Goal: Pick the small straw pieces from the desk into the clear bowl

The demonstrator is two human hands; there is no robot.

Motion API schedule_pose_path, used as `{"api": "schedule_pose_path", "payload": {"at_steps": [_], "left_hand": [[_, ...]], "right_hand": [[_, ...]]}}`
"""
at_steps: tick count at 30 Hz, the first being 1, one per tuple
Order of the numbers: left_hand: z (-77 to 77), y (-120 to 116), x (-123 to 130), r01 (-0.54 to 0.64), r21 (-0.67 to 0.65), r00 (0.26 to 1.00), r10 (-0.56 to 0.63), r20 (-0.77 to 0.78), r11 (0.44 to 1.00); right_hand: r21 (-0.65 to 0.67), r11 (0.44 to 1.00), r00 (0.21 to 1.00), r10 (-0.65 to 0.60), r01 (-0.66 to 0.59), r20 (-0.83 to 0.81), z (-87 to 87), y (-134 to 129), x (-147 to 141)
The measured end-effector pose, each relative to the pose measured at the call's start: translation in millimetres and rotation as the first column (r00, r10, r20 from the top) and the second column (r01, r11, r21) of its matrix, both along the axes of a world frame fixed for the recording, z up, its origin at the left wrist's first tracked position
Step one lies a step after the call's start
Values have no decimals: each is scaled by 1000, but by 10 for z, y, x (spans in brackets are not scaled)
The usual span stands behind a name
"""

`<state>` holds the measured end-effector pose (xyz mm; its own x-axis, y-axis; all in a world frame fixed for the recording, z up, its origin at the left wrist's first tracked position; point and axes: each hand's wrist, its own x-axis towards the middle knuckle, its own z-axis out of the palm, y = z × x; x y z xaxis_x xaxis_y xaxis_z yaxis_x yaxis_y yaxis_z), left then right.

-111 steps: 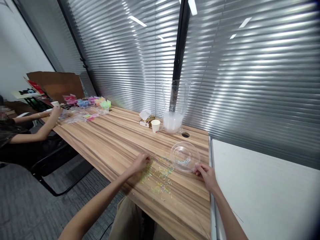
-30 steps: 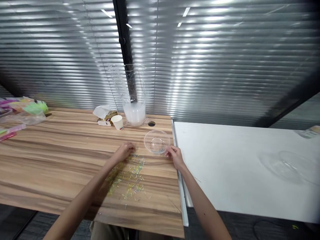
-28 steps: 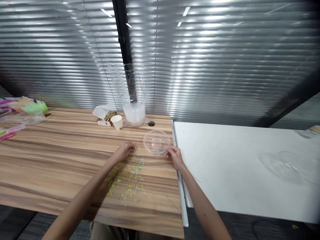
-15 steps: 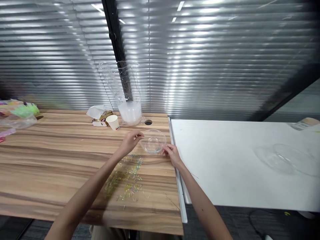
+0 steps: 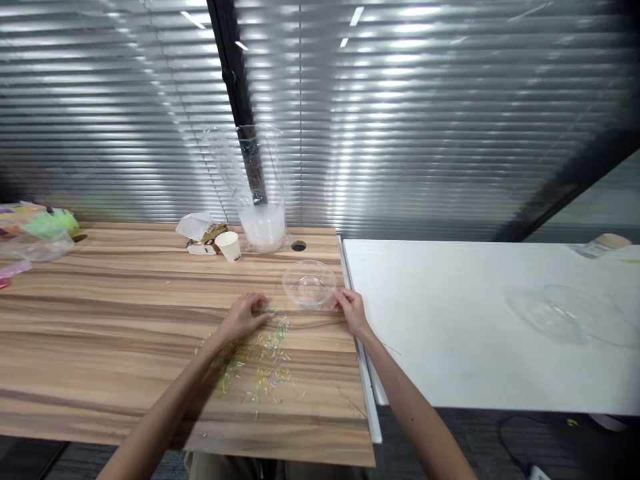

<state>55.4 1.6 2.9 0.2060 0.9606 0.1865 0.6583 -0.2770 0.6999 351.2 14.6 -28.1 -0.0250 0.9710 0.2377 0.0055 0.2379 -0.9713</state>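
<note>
A clear round bowl [image 5: 309,285] stands on the wooden table, near its right edge. My right hand [image 5: 349,309] pinches the bowl's right rim between thumb and fingers. To the left and lower, my left hand [image 5: 246,315] is low over the table with thumb and fingers apart, at the upper end of a scatter of small yellow, green and clear pieces [image 5: 267,347]. Nothing shows between its fingers.
A paper cup [image 5: 229,246], a tissue pack [image 5: 201,233] and a plastic-lined white container [image 5: 264,227] stand at the back of the wooden table [image 5: 125,320]. A white table [image 5: 450,320] adjoins on the right, with a clear lid-like disc [image 5: 590,317].
My left hand has left the bowl's left rim and moved down and left to the scattered pieces, its fingers opening. My right hand stays at the bowl's rim.
</note>
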Motion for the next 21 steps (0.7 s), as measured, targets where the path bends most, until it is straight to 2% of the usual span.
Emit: {"api": "schedule_pose_path", "payload": {"at_steps": [4, 7, 9, 10, 11, 13, 15, 18, 21], "left_hand": [[-68, 14, 13, 3, -1, 1000, -3, -1, 1000], [-65, 7, -2, 3, 12, 1000, -3, 18, 1000], [-58, -8, -19, -7, 20, 1000, 7, 5, 1000], [-56, -16, -26, -14, 23, 1000, 14, -10, 1000], [-57, -21, -31, -18, 26, 999, 19, -25, 999], [-63, -26, -39, -19, 32, 999, 20, -49, 999], [-71, -23, -47, -12, 38, 998, 14, -62, 999], [-70, -13, -68, -3, 40, 995, 7, -98, 999], [-48, -2, -100, -10, 38, 989, 16, -148, 999]], "right_hand": [[132, 986, 984, -120, 103, 130, 25, -129, 45], [232, 962, 960, -195, 147, 202, 111, -275, -9], [287, 951, 949, -192, 117, 250, 187, -388, -130], [309, 948, 944, -167, 74, 284, 223, -441, -218], [331, 943, 926, -105, -22, 362, 253, -487, -320], [305, 926, 857, 37, -223, 514, 287, -537, -547], [241, 918, 791, 113, -314, 602, 286, -517, -764], [174, 930, 703, 113, -323, 703, 247, -385, -996], [89, 957, 652, 119, -277, 748, 227, -240, -1119]]}}
